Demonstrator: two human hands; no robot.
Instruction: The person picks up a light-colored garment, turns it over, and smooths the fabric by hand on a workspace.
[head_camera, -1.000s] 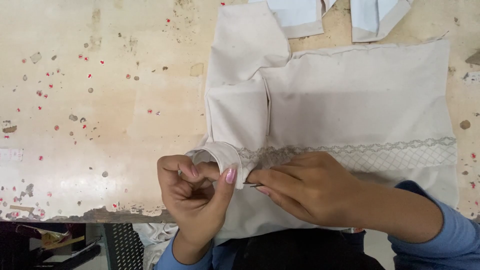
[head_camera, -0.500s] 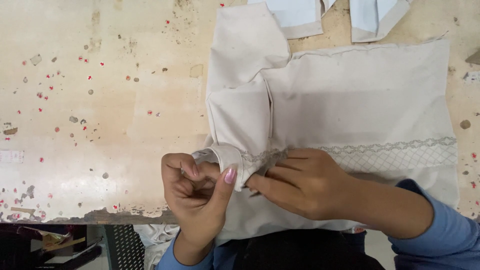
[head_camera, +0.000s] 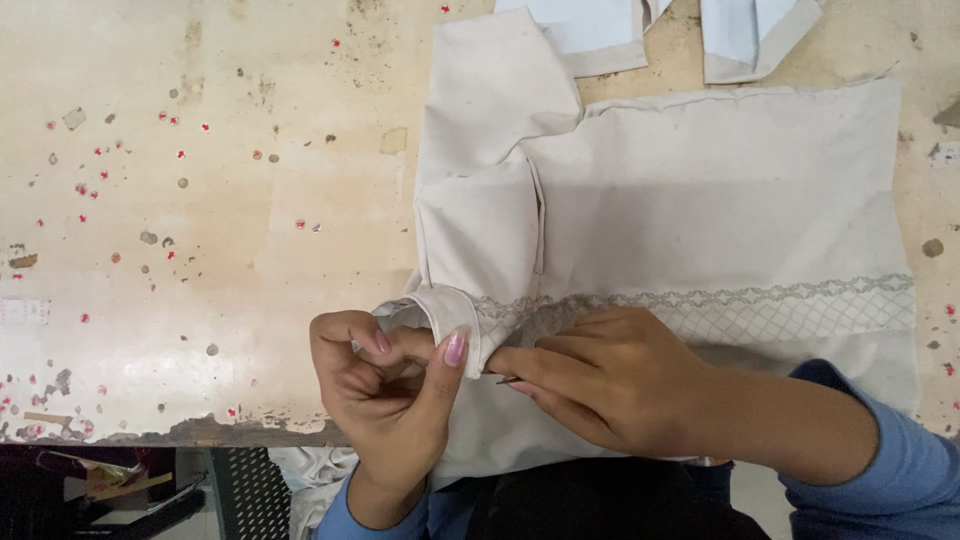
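a view from above of two bare hands working at the near edge of a worn, pale wooden worktable (head_camera: 200, 250) speckled with small red and grey flecks.

a cream cotton garment with a band of lace trim (head_camera: 700, 200) lies flat on the table and is the landmark here. at its near left corner, the left hand (head_camera: 385, 395) is curled closed, thumb and fingers pinched together on a rolled cuff-like fold of the cream cloth (head_camera: 445, 310) — the thumbnail is painted pink. just right of that fold, touching the garment's near edge, the right hand (head_camera: 610, 385) rests on the cloth with fingers pressed together, gripping a thin dark metal tool (head_camera: 508, 380) whose tip points at the fold; what kind of tool it is cannot be told. both wrists wear blue sleeves (head_camera: 890, 470).

across the garment, the lace band (head_camera: 750, 297) runs from the fold to the right edge. a sleeve panel lies folded over its left part.

beyond the garment's far edge lie two pale blue fabric pieces (head_camera: 600, 30) — partly cut off by the frame.
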